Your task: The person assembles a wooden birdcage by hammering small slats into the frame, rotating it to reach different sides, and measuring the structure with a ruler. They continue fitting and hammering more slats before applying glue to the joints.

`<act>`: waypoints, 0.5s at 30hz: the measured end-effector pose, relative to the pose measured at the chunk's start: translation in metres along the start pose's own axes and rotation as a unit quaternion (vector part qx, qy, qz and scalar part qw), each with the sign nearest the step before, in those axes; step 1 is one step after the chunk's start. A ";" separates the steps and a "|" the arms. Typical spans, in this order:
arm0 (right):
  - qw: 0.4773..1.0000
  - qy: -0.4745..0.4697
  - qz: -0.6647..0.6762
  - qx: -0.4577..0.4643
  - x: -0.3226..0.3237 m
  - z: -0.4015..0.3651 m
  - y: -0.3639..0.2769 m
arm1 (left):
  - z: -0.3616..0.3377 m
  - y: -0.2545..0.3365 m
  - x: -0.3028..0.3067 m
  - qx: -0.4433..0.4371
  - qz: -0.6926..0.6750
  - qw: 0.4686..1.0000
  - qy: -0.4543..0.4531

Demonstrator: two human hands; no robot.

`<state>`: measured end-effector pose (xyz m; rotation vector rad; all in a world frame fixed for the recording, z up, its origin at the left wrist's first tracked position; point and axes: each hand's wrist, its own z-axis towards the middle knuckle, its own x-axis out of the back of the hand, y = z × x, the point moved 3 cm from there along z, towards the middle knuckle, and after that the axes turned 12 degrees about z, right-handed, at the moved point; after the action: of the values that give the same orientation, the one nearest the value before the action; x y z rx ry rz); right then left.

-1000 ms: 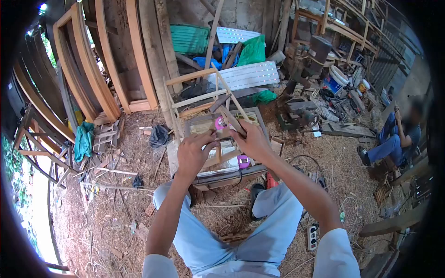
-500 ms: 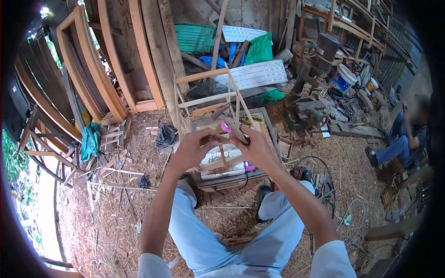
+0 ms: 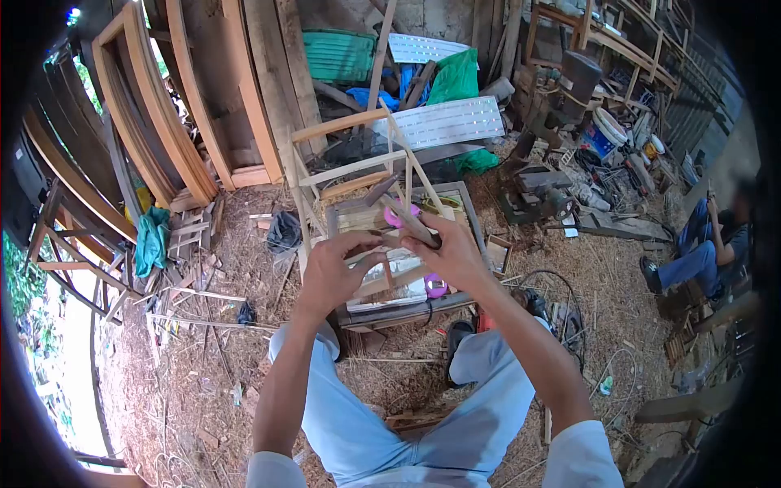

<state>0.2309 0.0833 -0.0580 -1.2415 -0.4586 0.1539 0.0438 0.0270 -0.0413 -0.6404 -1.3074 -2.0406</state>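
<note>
My right hand (image 3: 449,254) is wrapped round the wooden handle of a hammer (image 3: 413,226), whose dark head points up and away to the left. Close by on the left, my left hand (image 3: 332,268) has its thumb and fingers pinched together near the right fingertips. Whatever small thing it pinches is too small to name. Below both hands a light wooden frame (image 3: 351,169) with crossbars stands over a low worktable (image 3: 407,314). Two pink round things, one near the hammer (image 3: 399,214) and a lower pink one (image 3: 436,285), lie on the tabletop.
Tall wooden door frames (image 3: 167,122) lean at the left. A person (image 3: 708,236) sits at the far right. A vise-like metal machine (image 3: 537,195) stands right of the table, and a black cable (image 3: 573,297) curls on the shaving-covered floor. A black bag (image 3: 285,232) lies left.
The wooden frame shifts left and slightly up in view, and its tilt differs a little. Both hands stay close together, the hammer still in my right hand. The whole view has shifted slightly.
</note>
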 end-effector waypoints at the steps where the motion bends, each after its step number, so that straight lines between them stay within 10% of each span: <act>1: 1.000 -0.001 0.001 0.024 0.000 0.001 0.004 | 0.000 -0.003 -0.001 0.002 -0.002 1.000 0.002; 15: 0.969 -0.056 -0.241 -0.020 0.023 -0.037 -0.075 | -0.006 -0.005 -0.003 -0.006 0.162 0.986 0.046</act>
<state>0.2568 0.0344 0.0088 -1.1310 -0.8501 -0.2013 0.0421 0.0235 -0.0486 -0.7063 -1.0618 -1.7904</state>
